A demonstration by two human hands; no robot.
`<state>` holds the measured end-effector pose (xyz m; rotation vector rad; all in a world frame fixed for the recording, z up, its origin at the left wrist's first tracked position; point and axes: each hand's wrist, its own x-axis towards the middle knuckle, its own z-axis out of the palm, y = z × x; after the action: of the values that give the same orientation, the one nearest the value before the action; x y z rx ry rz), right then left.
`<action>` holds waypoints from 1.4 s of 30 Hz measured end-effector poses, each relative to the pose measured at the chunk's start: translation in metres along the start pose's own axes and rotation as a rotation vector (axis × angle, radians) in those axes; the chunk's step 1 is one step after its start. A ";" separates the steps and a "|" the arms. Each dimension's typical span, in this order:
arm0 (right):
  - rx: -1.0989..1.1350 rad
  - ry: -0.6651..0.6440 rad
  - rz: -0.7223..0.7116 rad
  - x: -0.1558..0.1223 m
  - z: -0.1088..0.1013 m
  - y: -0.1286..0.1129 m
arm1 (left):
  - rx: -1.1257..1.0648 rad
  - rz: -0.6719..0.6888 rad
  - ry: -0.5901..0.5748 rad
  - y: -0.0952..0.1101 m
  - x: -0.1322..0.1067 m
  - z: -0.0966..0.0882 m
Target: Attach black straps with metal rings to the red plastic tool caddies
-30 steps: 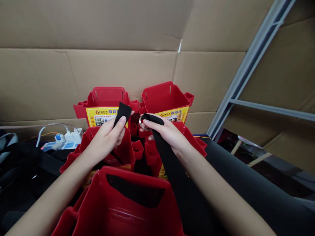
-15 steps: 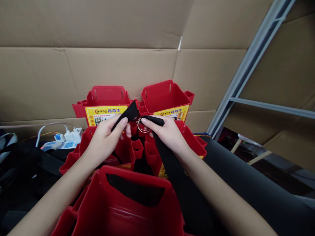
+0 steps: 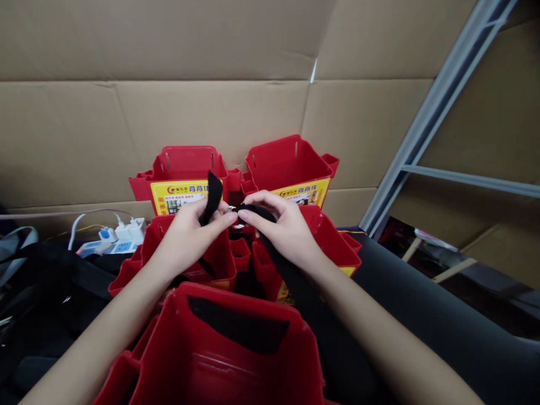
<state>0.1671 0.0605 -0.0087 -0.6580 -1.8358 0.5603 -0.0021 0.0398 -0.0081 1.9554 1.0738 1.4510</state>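
Observation:
My left hand (image 3: 192, 228) is closed, thumb and finger pinching at the shiny metal rings (image 3: 238, 226). The free end of a black webbing strap (image 3: 214, 194) stands up out of this hand's grip. My right hand (image 3: 289, 228) pinches the strap beside the rings, fingertips nearly meeting those of the left. From there the strap runs down under my right forearm. Both hands are above several red plastic tool buckets. The nearest red bucket (image 3: 169, 349) has a black band across its inner wall. Fingers partly hide the rings.
Behind stand a left red bucket (image 3: 188, 160) and a right red bucket (image 3: 276, 152) with yellow labels, against a cardboard wall (image 3: 202, 112). A power strip with plugs (image 3: 122, 236) and dark straps lie left. A metal frame (image 3: 415, 129) rises at the right.
My left hand has moved right to the rings, and the strap end it holds now points upward. My right hand still pinches the strap. The view has shifted slightly.

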 end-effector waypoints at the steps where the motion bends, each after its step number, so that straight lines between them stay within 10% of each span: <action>1: -0.089 -0.072 -0.011 0.001 -0.006 0.000 | 0.090 0.060 0.060 -0.001 0.001 -0.002; 6: -0.558 -0.259 -0.012 0.001 -0.037 -0.003 | 0.303 0.172 0.125 -0.004 0.004 -0.011; 14: -0.327 -0.394 -0.009 -0.009 -0.008 -0.020 | 0.393 0.258 -0.215 0.002 -0.002 -0.005; 27: 0.166 -0.087 0.357 -0.010 0.016 0.003 | 0.529 0.412 -0.001 0.006 -0.008 -0.006; 36: 0.435 0.015 0.619 -0.005 0.016 -0.017 | 0.397 0.332 -0.304 0.006 -0.006 -0.010; 42: 0.550 0.032 0.559 -0.009 0.024 -0.015 | 0.612 0.357 -0.055 -0.007 -0.002 -0.010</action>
<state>0.1448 0.0418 -0.0129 -0.7848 -1.3583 1.3538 -0.0137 0.0418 -0.0111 2.7126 1.3027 1.3234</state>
